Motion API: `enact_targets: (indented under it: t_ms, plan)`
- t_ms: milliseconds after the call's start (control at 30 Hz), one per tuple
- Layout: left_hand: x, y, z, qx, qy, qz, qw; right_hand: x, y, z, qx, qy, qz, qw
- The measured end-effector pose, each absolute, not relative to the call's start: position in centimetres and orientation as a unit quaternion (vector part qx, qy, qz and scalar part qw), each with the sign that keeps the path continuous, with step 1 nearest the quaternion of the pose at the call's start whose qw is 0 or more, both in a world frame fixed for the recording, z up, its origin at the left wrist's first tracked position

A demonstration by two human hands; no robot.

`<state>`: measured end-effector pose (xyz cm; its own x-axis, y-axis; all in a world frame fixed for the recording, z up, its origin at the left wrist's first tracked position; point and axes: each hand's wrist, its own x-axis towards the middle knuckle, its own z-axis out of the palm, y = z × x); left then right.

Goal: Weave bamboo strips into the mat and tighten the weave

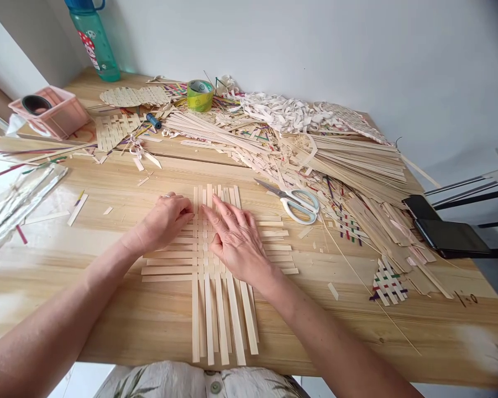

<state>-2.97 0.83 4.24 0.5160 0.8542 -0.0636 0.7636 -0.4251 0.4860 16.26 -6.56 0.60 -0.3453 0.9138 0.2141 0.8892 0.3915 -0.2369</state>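
Note:
A cross-shaped weave of pale flat strips point(201, 260) lies on the table in front of me, its loose ends reaching out on every side. My left hand point(166, 221) is closed at the upper left of the weave, fingertips pinched at a strip by its edge. Spread over the weave's upper right part, my right hand point(238, 237) rests with its fingers out, touching the strips and hiding some of the crossings. Scissors point(292, 199) with white handles lie to the right, beyond my right hand, blades partly apart.
Bundles of pale strips point(356, 166) and offcuts fill the back and right. A tape roll point(199, 96), a pink basket point(62, 113) and a teal bottle point(94, 47) stand behind. A phone point(447, 235) on a holder juts in at right; a small woven piece point(389, 283) lies below it.

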Motion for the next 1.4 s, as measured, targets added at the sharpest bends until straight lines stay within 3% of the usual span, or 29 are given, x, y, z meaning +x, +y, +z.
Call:
enact_targets:
  t_ms: [367, 733, 833, 1000, 1100, 1267, 1400]
  plan:
    - [-3.1, 0.7, 3.5, 0.849, 0.489, 0.075, 0.184, 16.2, -6.4, 0.1, -0.55, -0.819, 0.05, 0.158]
    - [-1.4, -2.0, 3.2, 0.868, 0.481, 0.102, 0.066, 16.4, -6.3, 0.4, -0.532, -0.822, 0.037, 0.2]
    - [-1.4, -1.8, 2.7, 0.876, 0.462, 0.107, 0.087, 16.9, -6.0, 0.3, -0.523, -0.811, 0.066, 0.255]
    - [-2.4, -1.1, 2.7, 0.86, 0.458, 0.18, 0.136, 19.2, -6.0, 1.5, -0.54, -0.706, 0.087, 0.45]
    - [-2.2, -1.7, 3.2, 0.861, 0.443, 0.215, 0.129, 20.5, -6.5, 2.3, -0.549, -0.668, 0.092, 0.494]
    - [-0.9, -3.3, 3.2, 0.895, 0.391, 0.183, 0.111, 20.8, -7.1, 2.2, -0.544, -0.68, 0.09, 0.484]
    - [-0.3, -4.1, 2.4, 0.9, 0.404, 0.142, 0.079, 20.2, -7.2, 1.8, -0.561, -0.71, 0.057, 0.422]
